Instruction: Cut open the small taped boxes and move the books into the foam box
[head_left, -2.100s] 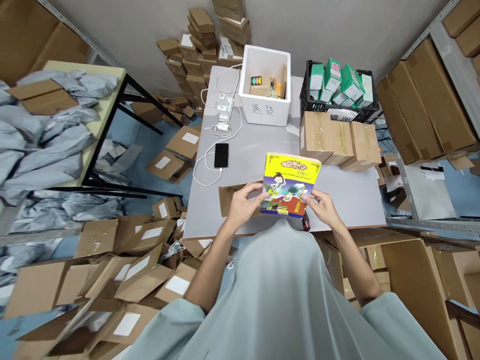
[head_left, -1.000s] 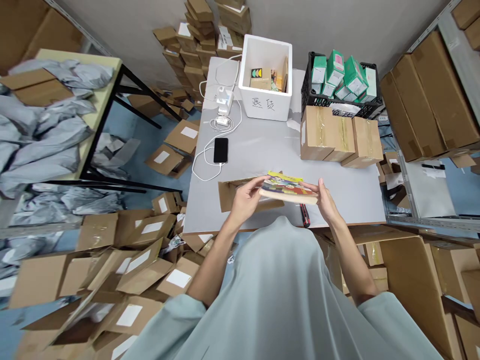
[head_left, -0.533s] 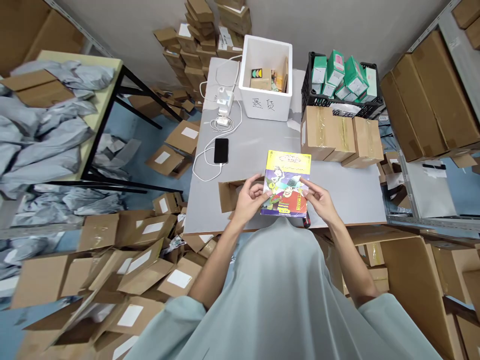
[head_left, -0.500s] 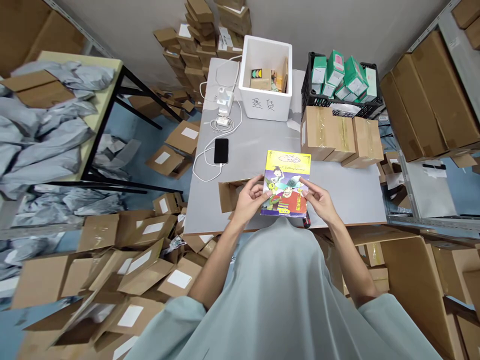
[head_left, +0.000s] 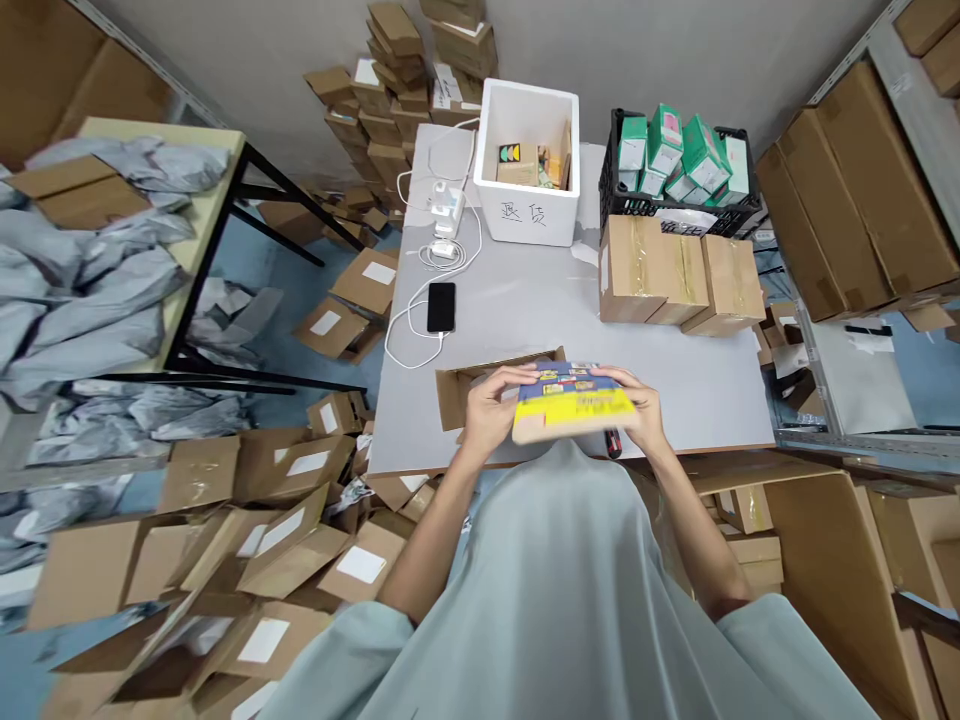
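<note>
Between my two hands is a book (head_left: 574,400) with a blue and yellow cover, tilted so its pale page edge faces me; it is slightly blurred. My left hand (head_left: 491,405) is closed on its left side. On the opposite side, my right hand (head_left: 639,405) grips the book with the thumb below and fingers on top. Behind my left hand and the book lies an open cardboard box (head_left: 452,400), partly hidden. A red and black tool (head_left: 613,443) lies at the table's front edge, below my right hand; its kind is unclear.
On the grey table (head_left: 517,300) are a phone (head_left: 442,307) with a white cable, a white foam box (head_left: 529,215) and several taped cartons (head_left: 634,270). A black crate (head_left: 611,180) holds green boxes. Opened cartons (head_left: 285,540) crowd the floor at left.
The book has been turned over and tipped: its illustrated front faced up before, and now a blue and yellow side and the page edge show. Both hands still hold it.
</note>
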